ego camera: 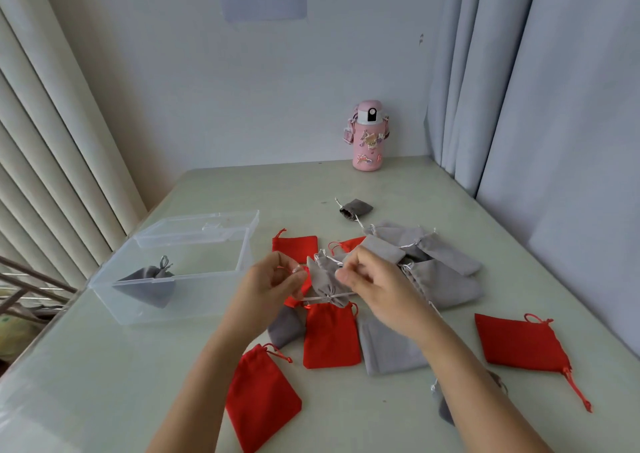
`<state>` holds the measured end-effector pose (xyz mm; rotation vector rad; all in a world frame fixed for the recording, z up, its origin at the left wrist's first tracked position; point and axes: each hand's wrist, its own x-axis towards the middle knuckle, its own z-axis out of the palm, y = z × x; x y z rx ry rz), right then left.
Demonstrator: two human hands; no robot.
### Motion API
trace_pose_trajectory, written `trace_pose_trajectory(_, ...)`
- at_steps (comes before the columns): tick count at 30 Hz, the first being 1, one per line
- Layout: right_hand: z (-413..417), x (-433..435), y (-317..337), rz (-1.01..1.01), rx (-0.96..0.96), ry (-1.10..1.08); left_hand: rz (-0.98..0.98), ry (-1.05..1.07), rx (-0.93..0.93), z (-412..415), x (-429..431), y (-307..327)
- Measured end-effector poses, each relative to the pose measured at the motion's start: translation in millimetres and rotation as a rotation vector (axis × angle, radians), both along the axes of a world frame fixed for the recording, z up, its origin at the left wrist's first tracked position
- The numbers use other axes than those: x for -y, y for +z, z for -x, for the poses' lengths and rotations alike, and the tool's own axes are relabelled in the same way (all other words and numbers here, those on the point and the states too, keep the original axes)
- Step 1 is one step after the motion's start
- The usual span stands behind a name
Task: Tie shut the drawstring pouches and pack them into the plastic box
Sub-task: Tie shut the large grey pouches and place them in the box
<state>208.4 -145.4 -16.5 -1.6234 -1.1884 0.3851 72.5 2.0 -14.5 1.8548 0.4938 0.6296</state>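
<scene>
Two hands of mine meet over the middle of the table [104, 366], and between them I hold one grey pouch [323, 279], lifted just above the scatter of others. Its silver cord [327, 297] runs taut across the gathered neck, from my left hand [273, 279] to my right hand [375, 290]. My left fingers are curled in, thumb and forefinger nipped together on the cord's left end. My right fingers are curled as well, pinching the cord on the other side — no open gap shows in either hand.

The plastic box [114, 300] stands to my left, near the table's left edge, with its clear lid [207, 225] laid back behind it. One packed pouch [149, 284], grey and tied at the top, lies inside towards the box's near left corner.

The rest lie loose on the table. Five red pouches [331, 336] show: one just below the pouch I hold, one beside my left forearm, one well off to the right, one beyond my left hand, and one partly hidden behind my right hand. A heap of flat grey pouches [443, 283] overlaps just right of my right hand, another lies beside the middle red one, and one is partly hidden under my right forearm. A dark grey pouch [356, 208], drawn shut, sits apart — farther back, towards the pink bottle [369, 137] that stands upright at the wall.
</scene>
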Motion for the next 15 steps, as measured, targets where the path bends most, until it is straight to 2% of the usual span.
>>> trace_pose_trajectory(3, 6.5, 1.9, -0.5, 0.116, 0.14, 0.01, -0.312, 0.03, -0.135, 0.1, 0.2, -5.8)
trace_pose_trajectory(5, 5.4, 2.9, -2.0, 0.187, 0.192, 0.006, -0.427, 0.015, -0.174, 1.1, 2.1, -4.7)
trace_pose_trajectory(15, -1.3, 3.6, -5.5, 0.425, 0.288, -0.012, -0.404, -0.131, -0.402, 1.0, 8.0, -2.0)
